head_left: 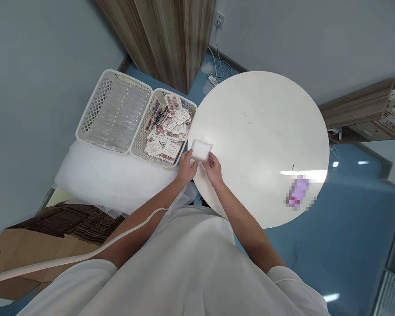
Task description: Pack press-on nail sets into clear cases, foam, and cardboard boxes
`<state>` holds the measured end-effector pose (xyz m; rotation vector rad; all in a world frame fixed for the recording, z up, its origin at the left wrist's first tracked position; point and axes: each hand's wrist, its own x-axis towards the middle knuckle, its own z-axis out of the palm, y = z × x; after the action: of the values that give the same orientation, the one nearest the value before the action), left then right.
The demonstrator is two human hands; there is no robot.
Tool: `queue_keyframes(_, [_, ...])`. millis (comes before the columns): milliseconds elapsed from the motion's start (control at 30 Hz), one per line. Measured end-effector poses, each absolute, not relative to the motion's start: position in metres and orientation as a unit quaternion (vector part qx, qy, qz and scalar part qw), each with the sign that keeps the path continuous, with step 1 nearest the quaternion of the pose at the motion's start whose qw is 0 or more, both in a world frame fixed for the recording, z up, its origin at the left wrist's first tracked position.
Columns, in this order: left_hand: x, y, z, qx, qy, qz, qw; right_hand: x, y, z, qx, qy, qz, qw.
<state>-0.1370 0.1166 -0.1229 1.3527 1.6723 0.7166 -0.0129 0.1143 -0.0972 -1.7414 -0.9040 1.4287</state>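
A small white square packet (201, 150), soft and slightly see-through like foam wrap, is held over the near left edge of the round white table (260, 127). My left hand (186, 169) grips its left lower corner between thumb and fingers. At its right lower corner, my right hand (213, 169) pinches it with curled fingers. What lies inside the packet cannot be made out. Just left of my hands is a white basket (138, 142) heaped with printed cards (171, 127), several bearing reddish and purple pieces.
A second white basket (80, 127) with clear plastic trays (118, 114) adjoins the first. Below both lies a bulky white foam roll (95, 175), beside an open cardboard box (26, 245). A blurred purple item (298, 192) is on the table's right side. Cables (219, 66) run behind the table.
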Motion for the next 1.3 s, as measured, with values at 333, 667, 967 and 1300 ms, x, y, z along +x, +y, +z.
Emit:
queue_keyframes(333, [-0.137, 0.112, -0.122, 0.568, 0.65, 0.285, 0.417, -0.011, 0.111, -0.101, -0.65, -0.363, 0.555, 0.371])
queue_keyframes(667, [-0.141, 0.08, -0.118, 0.485, 0.686, 0.282, 0.464, 0.015, 0.084, -0.091, -0.626, -0.349, 0.599, 0.357])
queue_keyframes(967, [-0.116, 0.021, -0.11, 0.442, 0.708, 0.299, 0.462, 0.052, 0.036, -0.074, -0.591, -0.358, 0.624, 0.365])
queue_keyframes(1300, [-0.162, -0.072, -0.088, 0.357, 0.77, 0.315, 0.425, 0.025, -0.003, -0.07, -0.473, -0.45, 0.701, 0.286])
